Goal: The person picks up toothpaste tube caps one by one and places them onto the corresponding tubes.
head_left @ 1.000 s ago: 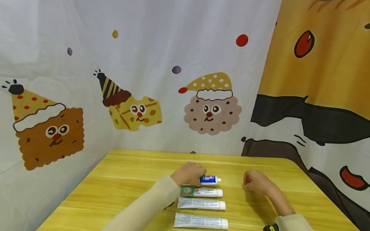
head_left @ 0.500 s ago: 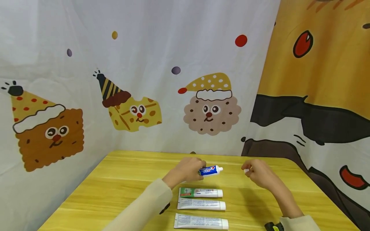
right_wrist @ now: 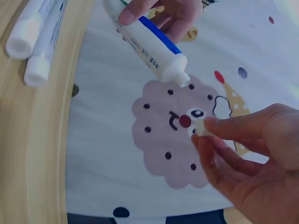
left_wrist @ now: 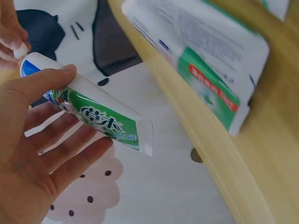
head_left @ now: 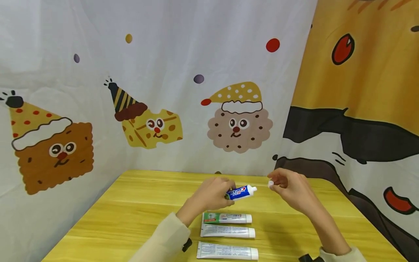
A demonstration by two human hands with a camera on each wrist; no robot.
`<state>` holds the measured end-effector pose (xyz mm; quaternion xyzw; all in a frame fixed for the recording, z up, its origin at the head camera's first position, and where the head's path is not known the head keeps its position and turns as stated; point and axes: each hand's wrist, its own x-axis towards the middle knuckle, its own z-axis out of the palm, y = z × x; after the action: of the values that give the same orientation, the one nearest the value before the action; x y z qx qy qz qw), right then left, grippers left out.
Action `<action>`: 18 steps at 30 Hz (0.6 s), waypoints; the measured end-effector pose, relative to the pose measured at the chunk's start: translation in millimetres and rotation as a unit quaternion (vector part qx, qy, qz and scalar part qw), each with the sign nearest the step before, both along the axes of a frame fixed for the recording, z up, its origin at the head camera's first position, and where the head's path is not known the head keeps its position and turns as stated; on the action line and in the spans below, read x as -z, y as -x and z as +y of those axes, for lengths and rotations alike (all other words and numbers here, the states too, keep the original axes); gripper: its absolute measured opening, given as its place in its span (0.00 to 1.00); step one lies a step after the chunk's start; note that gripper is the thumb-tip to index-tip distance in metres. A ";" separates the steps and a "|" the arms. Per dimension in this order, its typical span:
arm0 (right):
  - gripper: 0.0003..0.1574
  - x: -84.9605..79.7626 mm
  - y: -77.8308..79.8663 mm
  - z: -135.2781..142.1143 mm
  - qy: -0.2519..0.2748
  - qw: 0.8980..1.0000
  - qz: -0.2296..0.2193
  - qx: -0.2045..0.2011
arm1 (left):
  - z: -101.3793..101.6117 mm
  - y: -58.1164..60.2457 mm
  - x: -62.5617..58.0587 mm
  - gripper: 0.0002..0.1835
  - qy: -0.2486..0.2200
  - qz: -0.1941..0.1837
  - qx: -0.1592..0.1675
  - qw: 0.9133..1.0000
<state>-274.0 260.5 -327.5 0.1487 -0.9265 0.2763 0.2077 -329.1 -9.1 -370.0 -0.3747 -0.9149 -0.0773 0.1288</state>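
Observation:
My left hand (head_left: 212, 194) holds a blue, green and white toothpaste tube (head_left: 240, 193) above the table, thumb on one side and fingers on the other. The tube's bare nozzle (right_wrist: 182, 80) points right, toward my other hand. In the left wrist view the tube's flat end (left_wrist: 145, 137) sticks out past the fingers. My right hand (head_left: 292, 187) pinches a small white cap (head_left: 270, 183) between thumb and index finger, a short gap away from the nozzle. The right wrist view shows the cap (right_wrist: 202, 127) partly covered by the fingertips.
On the wooden table (head_left: 137, 218), a green and white tube (head_left: 227, 218) and two white tubes, one in the middle (head_left: 228, 231) and one in front (head_left: 227, 251), lie in a row with caps to the right. A cartoon-printed cloth (head_left: 170, 54) hangs behind the table.
The left hand has lifted the tube off the table, its nozzle end tilting up to the right. The right hand has risen and come closer to it with the cap.

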 end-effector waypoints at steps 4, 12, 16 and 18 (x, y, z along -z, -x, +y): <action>0.12 -2.8 -4.8 -6.3 0.037 0.999 0.013 -0.025 | -1.1 -11.2 0.6 0.21 -0.013 0.000 0.001 1.000; 0.09 -9.3 -13.3 -11.1 0.134 0.983 -0.063 -0.113 | -1.3 -23.7 4.7 0.21 -0.044 -0.010 0.011 0.999; 0.08 -8.5 -14.3 -12.8 0.130 0.977 -0.083 -0.147 | -1.6 -27.7 5.8 0.21 -0.054 0.001 0.019 0.998; 0.08 -7.4 -14.1 -14.2 0.121 0.976 -0.086 -0.159 | -2.0 -29.1 5.7 0.21 -0.058 0.005 0.021 0.998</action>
<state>-259.9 246.3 -320.0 0.2439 -0.8649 0.4279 0.0970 -300.0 -11.1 -375.7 -0.3862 -0.9001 -0.1312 0.1532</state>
